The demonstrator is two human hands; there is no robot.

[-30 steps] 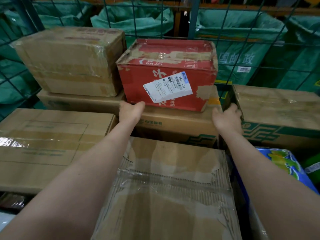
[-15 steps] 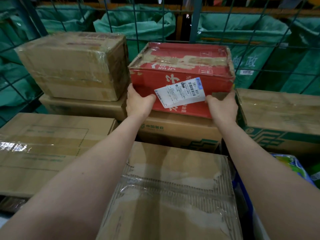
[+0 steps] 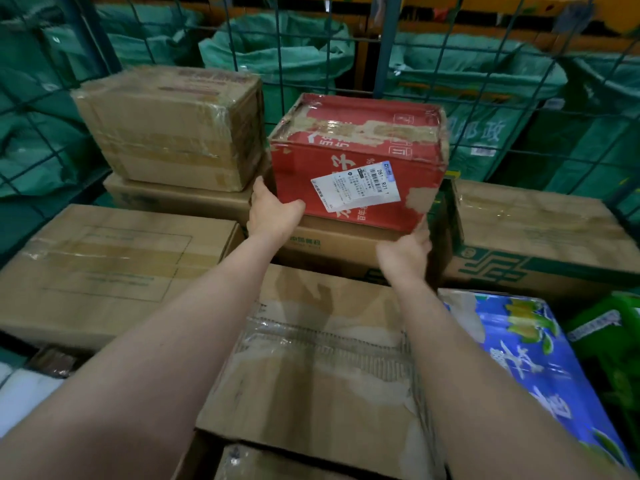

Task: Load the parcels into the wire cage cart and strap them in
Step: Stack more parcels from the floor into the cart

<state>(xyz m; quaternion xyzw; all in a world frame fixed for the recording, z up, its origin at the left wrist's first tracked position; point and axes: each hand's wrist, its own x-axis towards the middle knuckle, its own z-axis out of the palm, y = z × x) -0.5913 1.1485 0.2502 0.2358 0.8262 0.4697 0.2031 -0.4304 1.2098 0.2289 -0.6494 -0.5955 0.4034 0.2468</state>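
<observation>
While the left hand [image 3: 275, 218] grips the lower-left corner of the red box [image 3: 356, 157], the right hand [image 3: 403, 252] clasps its lower-right corner.

Just left of your left hand [image 3: 273, 216], the taped brown box [image 3: 169, 129] stands close to the red box [image 3: 356, 161]. Only a narrow slot is left between them, and that hand fills it. Right of your right hand [image 3: 403, 252], the green-printed carton [image 3: 533, 237] leaves a thin dark gap. Beyond both hands the wire cage wall [image 3: 384, 46] closes the back. Above the red box the way is open. Under your forearms a torn carton [image 3: 318, 358] lies flat, with open room above it.
</observation>
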